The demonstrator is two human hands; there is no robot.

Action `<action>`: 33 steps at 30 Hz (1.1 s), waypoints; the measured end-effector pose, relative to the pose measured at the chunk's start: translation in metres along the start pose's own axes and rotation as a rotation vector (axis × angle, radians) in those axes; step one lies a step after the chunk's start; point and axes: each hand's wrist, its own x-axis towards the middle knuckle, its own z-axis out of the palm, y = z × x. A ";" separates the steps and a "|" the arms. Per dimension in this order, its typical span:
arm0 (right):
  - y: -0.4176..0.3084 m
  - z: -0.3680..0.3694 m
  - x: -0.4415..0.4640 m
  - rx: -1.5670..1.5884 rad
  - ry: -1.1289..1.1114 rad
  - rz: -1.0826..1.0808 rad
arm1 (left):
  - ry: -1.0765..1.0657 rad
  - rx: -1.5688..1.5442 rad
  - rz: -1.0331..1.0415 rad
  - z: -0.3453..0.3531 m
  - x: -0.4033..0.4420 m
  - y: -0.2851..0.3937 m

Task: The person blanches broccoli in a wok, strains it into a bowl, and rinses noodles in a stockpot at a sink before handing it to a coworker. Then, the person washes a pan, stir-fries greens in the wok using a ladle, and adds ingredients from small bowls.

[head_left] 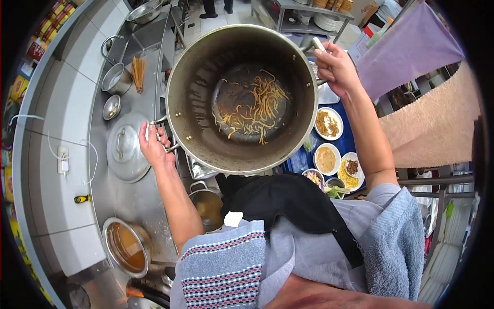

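A large, deep metal pot (200, 139) fills the upper middle of the view, its opening facing the camera. Thin strips of yellowish food (265, 100) lie on its dark bottom. My left hand (156, 144) is at the pot's left handle, with the fingers curled round it. On the upper right, my right hand (335, 66) grips the other handle, and something small and white shows at its fingers.
At left, a steel counter (154, 206) bears a round lid (126, 147), a small pot (117, 79) and a pot of brown liquid (128, 247). Filled bowls (328, 158) stand on a blue surface at right. Behind is a shelf (303, 9); another person's legs (209, 7) show at the top.
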 end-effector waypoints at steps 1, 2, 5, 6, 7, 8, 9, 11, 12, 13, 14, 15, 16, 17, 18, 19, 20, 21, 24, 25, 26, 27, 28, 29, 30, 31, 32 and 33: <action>0.000 0.008 0.009 0.000 0.020 -0.013 | -0.025 -0.021 -0.004 0.002 0.014 0.001; 0.000 0.006 0.005 -0.006 0.018 -0.015 | -0.024 -0.028 -0.004 0.002 0.015 -0.005; -0.004 -0.014 -0.037 0.022 0.011 -0.106 | -0.052 -0.062 0.031 -0.002 -0.023 -0.020; -0.001 -0.014 -0.035 0.018 0.025 -0.102 | -0.059 -0.077 0.002 -0.003 -0.016 -0.030; 0.003 -0.009 -0.018 0.008 0.055 -0.091 | -0.074 -0.075 -0.024 0.000 0.006 -0.036; 0.009 0.000 0.009 -0.002 0.085 -0.080 | -0.090 -0.073 -0.050 0.005 0.039 -0.040; 0.014 0.013 0.044 -0.010 0.098 -0.070 | -0.092 -0.068 -0.072 0.013 0.078 -0.041; 0.023 0.047 0.114 -0.023 0.151 -0.055 | -0.119 -0.061 -0.116 0.030 0.166 -0.036; 0.025 0.061 0.146 -0.032 0.190 -0.044 | -0.135 -0.047 -0.122 0.042 0.208 -0.031; 0.029 0.065 0.178 0.001 0.201 -0.062 | -0.142 -0.044 -0.136 0.057 0.240 -0.028; 0.027 0.065 0.193 -0.004 0.215 -0.058 | -0.140 -0.045 -0.129 0.073 0.261 -0.025; 0.025 0.062 0.200 -0.011 0.223 -0.070 | -0.132 -0.038 -0.107 0.085 0.267 -0.020; 0.022 0.054 0.198 -0.018 0.232 -0.083 | -0.134 -0.028 -0.106 0.094 0.263 -0.019; 0.022 0.044 0.192 -0.027 0.234 -0.077 | -0.150 -0.014 -0.106 0.100 0.255 -0.019; 0.023 0.042 0.191 -0.018 0.238 -0.075 | -0.166 -0.001 -0.105 0.103 0.256 -0.019; 0.026 0.046 0.198 -0.012 0.268 -0.072 | -0.187 -0.015 -0.100 0.102 0.268 -0.020; 0.029 0.051 0.213 -0.007 0.299 -0.068 | -0.181 -0.011 -0.105 0.103 0.284 -0.022; 0.033 0.048 0.231 -0.014 0.305 -0.050 | -0.186 -0.001 -0.118 0.110 0.301 -0.026; 0.032 -0.003 0.293 0.015 0.307 -0.024 | -0.159 0.030 -0.108 0.164 0.321 -0.055; 0.042 0.000 0.307 0.037 0.297 -0.014 | -0.136 0.047 -0.144 0.160 0.330 -0.050; 0.042 0.020 0.301 0.018 0.330 -0.019 | -0.162 0.047 -0.220 0.152 0.347 -0.047; 0.043 0.016 0.312 0.045 0.342 0.014 | -0.137 0.062 -0.225 0.160 0.348 -0.036; 0.036 -0.016 0.327 0.071 0.352 0.048 | -0.128 0.090 -0.212 0.191 0.340 -0.036; 0.028 -0.049 0.348 0.085 0.345 0.077 | -0.114 0.081 -0.198 0.221 0.330 -0.042; 0.025 -0.078 0.369 0.095 0.314 0.087 | -0.100 0.072 -0.184 0.249 0.323 -0.045; 0.026 -0.099 0.389 0.133 0.275 0.108 | -0.079 0.075 -0.162 0.270 0.318 -0.043; 0.029 -0.111 0.405 0.170 0.237 0.130 | -0.059 0.078 -0.140 0.283 0.313 -0.036; 0.028 -0.116 0.421 0.197 0.207 0.117 | -0.059 0.058 -0.099 0.288 0.313 -0.028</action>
